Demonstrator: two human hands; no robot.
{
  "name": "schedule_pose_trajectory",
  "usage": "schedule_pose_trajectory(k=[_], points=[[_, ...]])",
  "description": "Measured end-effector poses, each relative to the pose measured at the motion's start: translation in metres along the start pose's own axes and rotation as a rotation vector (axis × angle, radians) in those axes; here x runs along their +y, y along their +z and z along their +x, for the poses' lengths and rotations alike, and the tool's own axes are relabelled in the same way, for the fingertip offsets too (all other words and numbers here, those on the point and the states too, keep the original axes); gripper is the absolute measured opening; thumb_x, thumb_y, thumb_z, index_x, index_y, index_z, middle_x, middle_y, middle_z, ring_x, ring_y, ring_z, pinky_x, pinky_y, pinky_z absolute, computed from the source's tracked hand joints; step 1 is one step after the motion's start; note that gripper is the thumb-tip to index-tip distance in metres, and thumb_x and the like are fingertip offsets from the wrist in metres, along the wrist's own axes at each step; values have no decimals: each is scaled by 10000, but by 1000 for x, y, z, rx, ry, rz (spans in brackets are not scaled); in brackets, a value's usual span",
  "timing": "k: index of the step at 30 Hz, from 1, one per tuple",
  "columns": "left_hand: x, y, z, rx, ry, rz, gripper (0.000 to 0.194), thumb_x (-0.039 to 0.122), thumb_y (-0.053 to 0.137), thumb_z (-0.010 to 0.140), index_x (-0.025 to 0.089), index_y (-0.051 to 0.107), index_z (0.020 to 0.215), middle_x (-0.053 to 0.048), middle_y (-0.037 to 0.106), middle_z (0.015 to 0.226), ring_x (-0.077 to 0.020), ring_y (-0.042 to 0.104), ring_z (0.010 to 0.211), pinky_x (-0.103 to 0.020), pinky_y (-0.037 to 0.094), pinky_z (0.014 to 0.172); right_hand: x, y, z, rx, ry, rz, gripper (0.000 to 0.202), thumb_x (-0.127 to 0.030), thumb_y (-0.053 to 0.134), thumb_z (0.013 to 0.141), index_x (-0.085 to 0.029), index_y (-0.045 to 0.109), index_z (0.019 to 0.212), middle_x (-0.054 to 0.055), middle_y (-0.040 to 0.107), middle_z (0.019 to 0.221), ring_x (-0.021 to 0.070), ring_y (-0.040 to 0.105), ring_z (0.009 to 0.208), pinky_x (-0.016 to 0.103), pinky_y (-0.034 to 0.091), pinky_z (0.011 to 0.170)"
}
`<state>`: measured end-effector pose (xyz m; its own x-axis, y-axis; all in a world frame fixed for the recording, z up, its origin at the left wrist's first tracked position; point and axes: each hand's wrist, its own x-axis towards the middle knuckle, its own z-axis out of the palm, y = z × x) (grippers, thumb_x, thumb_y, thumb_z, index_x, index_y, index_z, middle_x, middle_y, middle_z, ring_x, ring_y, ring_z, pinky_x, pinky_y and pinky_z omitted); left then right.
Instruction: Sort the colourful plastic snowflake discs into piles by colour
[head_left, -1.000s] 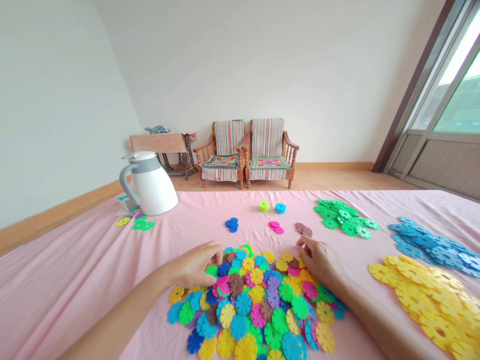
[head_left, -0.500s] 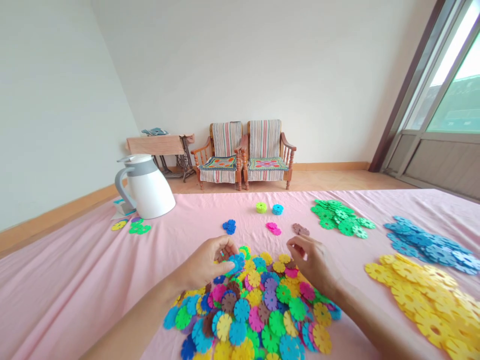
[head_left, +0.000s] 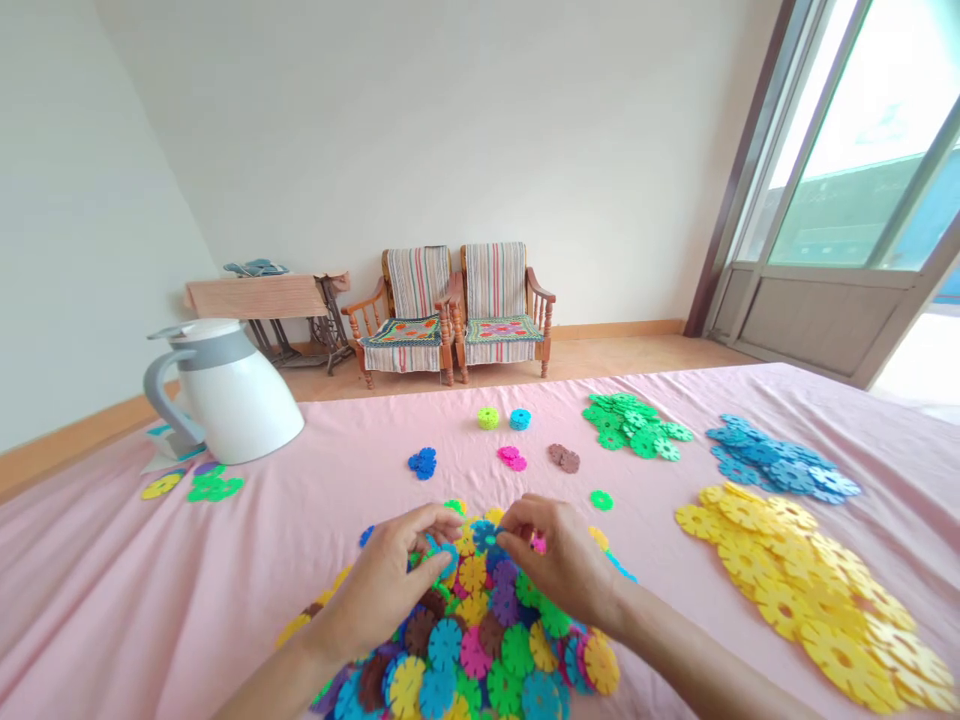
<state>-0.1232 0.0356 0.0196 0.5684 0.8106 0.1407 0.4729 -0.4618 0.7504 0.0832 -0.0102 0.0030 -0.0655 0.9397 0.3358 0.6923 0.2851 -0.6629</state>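
1. Pinches a blue disc by its edge with the right hand, fingers bent and drawn together; cannot tell from here if lifted clear or touching the discs below.
2. Holds the left hand over the left part of the mixed pile, thumb and fingertips apart, a light blue disc right at the thumb; cannot tell if grasped or merely overlapped.
3. Faces the fingertips of both hands toward each other, near but apart, with the blue disc between.
4. Under both hands, on the pink cloth, the mixed pile: notched discs in yellow, green, blue, pink, purple and brown, partly hidden by hands and forearms.
5. Just beyond, left to right: a dark blue cluster, a pink cluster, a brown cluster, then 1 loose green disc nearer the right hand.
6. Farther back, 2 neat stacks: a lime stack beside a light blue stack.
7. Rightward, 3 bigger heaps: green pile, blue pile, yellow pile nearest.
8. Leftward, an upright white jug, with a yellow disc and green discs in front.
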Motion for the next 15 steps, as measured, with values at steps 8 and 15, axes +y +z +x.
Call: schedule_pose_trajectory(k=[8, 15], points=[[-22, -23, 5, 167, -68, 57, 208, 336, 526, 801, 197, 653, 889, -24, 695, 845, -177, 632, 746, -270, 509, 713, 97, -111, 15, 301, 547, -533, 176, -262, 487, 761, -190, 621, 673, 57, 641, 684, 190, 596, 681, 255, 366, 558], [-26, -37, 6, 223, -98, 72, 203, 344, 549, 775, 185, 651, 850, -33, 702, 847, -203, 642, 837, -302, 494, 797, 142, -180, -19, 552, 870, -711, 316, -280, 403, 780, -136, 670, 868, 261, 647, 872, 338, 617, 782, 375, 353, 555]])
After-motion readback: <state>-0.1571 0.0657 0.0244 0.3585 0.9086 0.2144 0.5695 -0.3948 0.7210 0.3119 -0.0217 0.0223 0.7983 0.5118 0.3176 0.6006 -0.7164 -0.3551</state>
